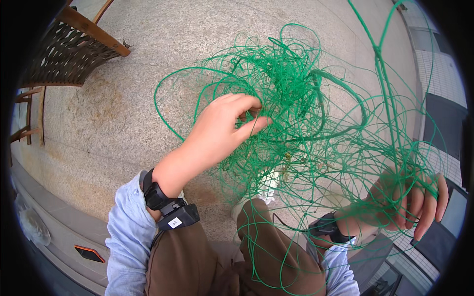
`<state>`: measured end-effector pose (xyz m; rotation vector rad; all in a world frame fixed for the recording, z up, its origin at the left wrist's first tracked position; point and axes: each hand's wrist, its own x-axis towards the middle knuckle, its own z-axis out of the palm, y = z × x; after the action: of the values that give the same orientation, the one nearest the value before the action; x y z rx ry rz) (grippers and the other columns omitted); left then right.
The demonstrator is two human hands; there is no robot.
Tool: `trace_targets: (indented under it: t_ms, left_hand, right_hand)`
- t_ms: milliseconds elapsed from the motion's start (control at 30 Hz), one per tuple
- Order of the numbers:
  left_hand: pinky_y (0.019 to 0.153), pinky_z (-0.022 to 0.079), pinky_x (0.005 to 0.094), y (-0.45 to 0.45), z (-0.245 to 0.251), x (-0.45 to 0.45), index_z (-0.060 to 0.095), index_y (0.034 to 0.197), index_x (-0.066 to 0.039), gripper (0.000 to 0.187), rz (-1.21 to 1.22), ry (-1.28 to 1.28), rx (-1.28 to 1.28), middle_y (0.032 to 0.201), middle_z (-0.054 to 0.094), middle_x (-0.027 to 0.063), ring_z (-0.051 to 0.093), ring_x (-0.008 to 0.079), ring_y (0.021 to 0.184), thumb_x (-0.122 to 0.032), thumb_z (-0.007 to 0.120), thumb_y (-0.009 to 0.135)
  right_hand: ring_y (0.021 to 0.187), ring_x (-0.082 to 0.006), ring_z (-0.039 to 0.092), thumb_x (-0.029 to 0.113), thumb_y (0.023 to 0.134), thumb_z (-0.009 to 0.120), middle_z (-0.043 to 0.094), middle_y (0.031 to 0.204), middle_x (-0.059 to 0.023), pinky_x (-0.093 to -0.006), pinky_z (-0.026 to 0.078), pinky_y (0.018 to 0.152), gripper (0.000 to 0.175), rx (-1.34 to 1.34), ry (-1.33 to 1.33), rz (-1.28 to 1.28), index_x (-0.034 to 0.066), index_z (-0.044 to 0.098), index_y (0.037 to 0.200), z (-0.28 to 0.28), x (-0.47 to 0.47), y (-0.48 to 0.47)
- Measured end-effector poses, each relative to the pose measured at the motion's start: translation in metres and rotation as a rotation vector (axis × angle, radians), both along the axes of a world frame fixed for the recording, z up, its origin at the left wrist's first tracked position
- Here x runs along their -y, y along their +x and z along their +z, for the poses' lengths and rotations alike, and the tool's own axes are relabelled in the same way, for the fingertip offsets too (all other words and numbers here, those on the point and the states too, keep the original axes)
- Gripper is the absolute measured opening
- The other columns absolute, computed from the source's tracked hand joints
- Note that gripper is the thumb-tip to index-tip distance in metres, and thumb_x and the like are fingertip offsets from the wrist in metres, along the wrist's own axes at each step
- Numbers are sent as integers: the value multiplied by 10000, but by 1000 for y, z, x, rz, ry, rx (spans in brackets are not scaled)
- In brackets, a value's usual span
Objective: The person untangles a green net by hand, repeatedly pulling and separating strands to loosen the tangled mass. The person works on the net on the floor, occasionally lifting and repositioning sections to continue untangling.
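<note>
A large tangle of green netting (pixel 281 81) made of thin cord and thicker rope hangs before me, spreading from the middle of the view to the right. My left hand (pixel 226 118) is at its left side, thumb and index finger apart and the other fingers curled. Whether those curled fingers hold a strand is hidden. On the right, my right hand (pixel 411 201) is inside the mesh, with cords lying over its back and between its fingers, bearing part of the netting. A doubled green rope (pixel 385 81) rises above that hand. Bits of dry debris (pixel 287 161) are caught in the mesh.
Wooden-framed seat with dark woven webbing (pixel 66 55) stands upper left on the speckled stone floor (pixel 148 33). A phone with orange edges (pixel 89 254) and a clear plastic item (pixel 33 224) lie on the ledge at lower left. Netting loops drape over my right-side trouser leg (pixel 281 251).
</note>
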<state>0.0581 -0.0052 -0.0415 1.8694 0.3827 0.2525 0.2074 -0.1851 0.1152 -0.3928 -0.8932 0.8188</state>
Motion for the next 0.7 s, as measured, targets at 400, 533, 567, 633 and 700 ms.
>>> trace_targets:
  t_ms: [400, 533, 567, 633, 700]
  left_hand:
    - [665, 381, 181, -44, 40, -44, 607, 946, -21, 160, 506, -517, 400, 799, 603, 11, 504, 61, 708, -175, 601, 908]
    - [612, 412, 199, -63, 63, -55, 605, 950, -20, 226, 210, -608, 495, 847, 646, 68, 560, 87, 702, -241, 604, 904]
    - [581, 407, 197, -67, 67, -53, 602, 942, -17, 230, 267, -610, 396, 827, 640, 68, 554, 87, 666, -245, 593, 910]
    - [519, 397, 192, -74, 75, -44, 595, 928, -13, 242, 304, -592, 343, 788, 628, 69, 541, 87, 595, -254, 572, 922]
    - [465, 356, 165, -78, 79, -42, 562, 942, 16, 278, 340, -554, 391, 805, 594, 64, 457, 72, 509, -259, 522, 946]
  right_hand:
    - [491, -61, 445, 193, 943, 408, 598, 581, 62, -225, 419, 441, 148, -77, -96, -299, 112, 513, 877, 6, 18, 3]
    - [537, -77, 462, 200, 946, 407, 588, 606, 44, -226, 426, 502, 149, -127, -172, -350, 121, 508, 872, 10, 28, 9]
    - [542, -82, 461, 192, 945, 417, 583, 604, 41, -226, 427, 506, 135, -131, -171, -338, 120, 505, 873, 10, 29, 10]
    - [551, -92, 460, 175, 945, 438, 575, 601, 35, -227, 429, 514, 109, -115, -171, -297, 117, 498, 875, 7, 30, 13]
    - [593, -92, 467, 145, 944, 459, 577, 649, 25, -222, 425, 552, 84, -111, -195, -258, 109, 495, 877, 3, 29, 19]
